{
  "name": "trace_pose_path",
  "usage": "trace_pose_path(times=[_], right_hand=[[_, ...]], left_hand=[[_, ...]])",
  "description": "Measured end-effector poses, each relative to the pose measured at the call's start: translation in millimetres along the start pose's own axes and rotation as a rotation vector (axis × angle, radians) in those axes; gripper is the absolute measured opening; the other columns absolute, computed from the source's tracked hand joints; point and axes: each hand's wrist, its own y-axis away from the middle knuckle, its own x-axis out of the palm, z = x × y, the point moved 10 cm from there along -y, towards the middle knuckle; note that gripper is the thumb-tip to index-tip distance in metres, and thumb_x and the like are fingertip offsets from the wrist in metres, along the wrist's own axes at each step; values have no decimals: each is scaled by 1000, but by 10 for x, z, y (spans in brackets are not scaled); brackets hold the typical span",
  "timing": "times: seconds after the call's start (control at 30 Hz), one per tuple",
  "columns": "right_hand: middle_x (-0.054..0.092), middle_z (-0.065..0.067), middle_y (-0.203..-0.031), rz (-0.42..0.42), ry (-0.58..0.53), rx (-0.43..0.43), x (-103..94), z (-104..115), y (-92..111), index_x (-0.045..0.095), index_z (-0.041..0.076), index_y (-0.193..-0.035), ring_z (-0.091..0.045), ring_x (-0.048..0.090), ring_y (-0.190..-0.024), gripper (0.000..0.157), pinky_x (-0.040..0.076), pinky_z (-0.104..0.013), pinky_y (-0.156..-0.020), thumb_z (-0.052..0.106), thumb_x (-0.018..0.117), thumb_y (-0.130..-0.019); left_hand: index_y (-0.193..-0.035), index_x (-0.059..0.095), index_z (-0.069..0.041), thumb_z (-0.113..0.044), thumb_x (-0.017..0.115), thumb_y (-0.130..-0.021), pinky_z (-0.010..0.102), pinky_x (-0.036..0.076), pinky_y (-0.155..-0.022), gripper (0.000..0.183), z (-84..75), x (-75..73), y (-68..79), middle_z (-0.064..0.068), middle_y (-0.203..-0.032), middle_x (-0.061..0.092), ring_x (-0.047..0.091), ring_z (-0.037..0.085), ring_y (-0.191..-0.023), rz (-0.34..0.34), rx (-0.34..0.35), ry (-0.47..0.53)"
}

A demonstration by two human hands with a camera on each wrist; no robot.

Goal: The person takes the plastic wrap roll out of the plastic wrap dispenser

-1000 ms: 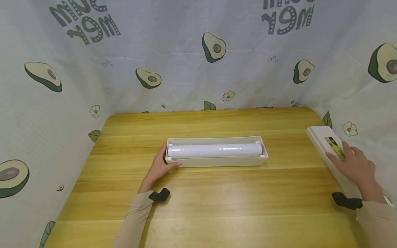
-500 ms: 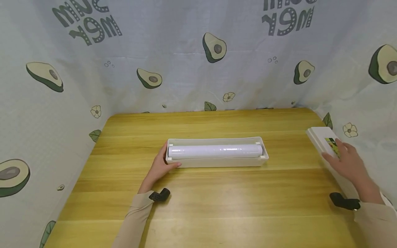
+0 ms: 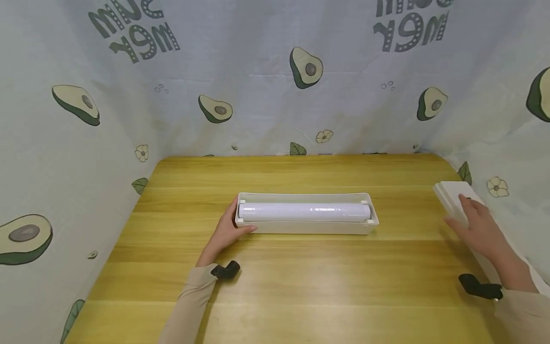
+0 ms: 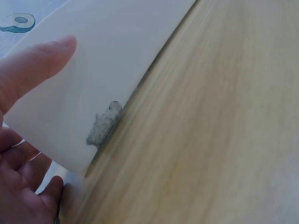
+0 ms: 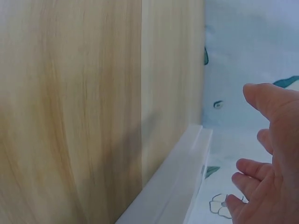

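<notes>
A long white box (image 3: 309, 228) lies lengthwise in the middle of the table, its top uncovered. Inside it rests a glossy white roll (image 3: 301, 211) that looks like cling film. My left hand (image 3: 225, 233) grips the box's left end, thumb along the front wall and fingers round the end. In the left wrist view a grey, rough patch (image 4: 105, 125) marks the box's wall (image 4: 112, 56) low down. Over at the right, my right hand (image 3: 485, 234) hovers above a long white lid (image 3: 457, 191), fingers spread and holding nothing. The right wrist view shows this hand (image 5: 275, 154) apart from the lid (image 5: 170, 184).
The wooden table (image 3: 301, 286) carries both box and lid. The lid lies along its right edge, near the hanging cloth. That pale cloth (image 3: 258, 105), printed with avocados, encloses the table at the back and both sides.
My right hand has come up off the lid and shifted slightly left, its fingers now over the coloured label. The left hand and the box stay put, while the head view turns slightly left.
</notes>
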Motion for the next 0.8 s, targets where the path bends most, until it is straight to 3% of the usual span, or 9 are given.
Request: trace_pose_path(times=[0.17,0.3,0.5,0.63,0.8], right_hand=[[8,-47,-141,-12,-22,-43,-1,135,-30,2,-4,-149,-64,13,-125,73,12,-73,-98,28,44,-98],[11,-47,-140,-34,-12,-72,-16,222,-59,4,-3,-149,-63,16,-123,72,14,-72,-97,27,45,-98],[16,-46,-138,-45,19,-110,9,315,-87,8,-3,-149,-64,23,-116,71,21,-69,-87,26,47,-97],[12,-46,-140,-31,-4,-124,44,355,-105,6,-1,-150,-64,18,-121,71,18,-72,-91,25,47,-98],[6,-44,-144,12,-23,-119,89,404,-130,1,2,-150,-62,8,-129,73,12,-73,-96,25,46,-98]], left_hand=[[-152,11,-15,-7,77,-75,29,45,-96,102,8,-6,-3,15,-147,37,46,29,-123,0,-8,-14],[-152,13,-14,-11,78,-75,36,44,-99,100,-11,-14,-10,15,-146,38,47,29,-123,-7,3,-34],[-152,14,-16,-9,78,-75,43,41,-102,100,-8,-4,-22,15,-146,38,45,30,-125,-5,-8,-19],[-152,12,-13,-5,76,-75,40,41,-102,101,-24,-6,-10,16,-147,36,44,30,-127,-3,-29,-16],[-151,11,-5,-3,75,-76,36,43,-99,99,-200,-7,36,20,-147,35,45,32,-124,13,-39,-16]])
